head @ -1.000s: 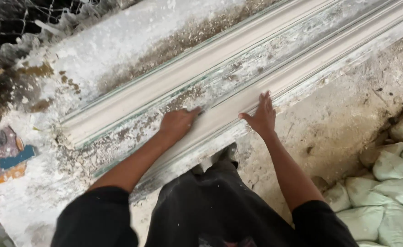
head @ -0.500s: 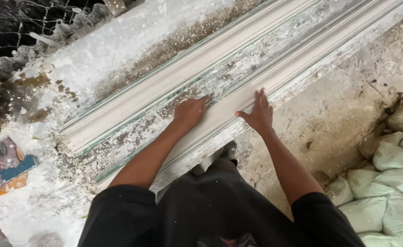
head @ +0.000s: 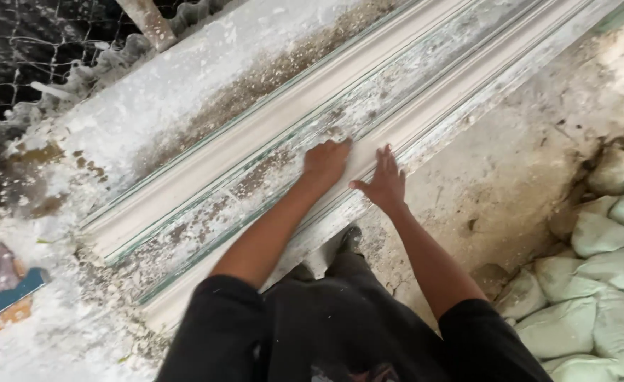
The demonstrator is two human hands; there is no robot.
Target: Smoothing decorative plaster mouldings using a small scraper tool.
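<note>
Two long white plaster mouldings lie side by side on a plaster-caked workbench (head: pixel 185 92), running from lower left to upper right. My left hand (head: pixel 326 163) rests on the near moulding (head: pixel 425 117) with its fingers curled; whether it holds anything is hidden. My right hand (head: pixel 383 182) lies flat beside it on the same strip, fingers spread, holding nothing. The far moulding (head: pixel 269 127) is untouched. My legs in dark trousers stand against the bench's near edge.
Filled pale green sacks (head: pixel 602 283) are piled on the dusty floor at the right. Wire mesh (head: pixel 36 49) and a slanted post (head: pixel 149 21) stand behind the bench at upper left. Coloured scraps (head: pixel 8 297) lie at the left edge.
Both hands have slid to the right along the near moulding, and they now sit closer together. The view has shifted with them.
</note>
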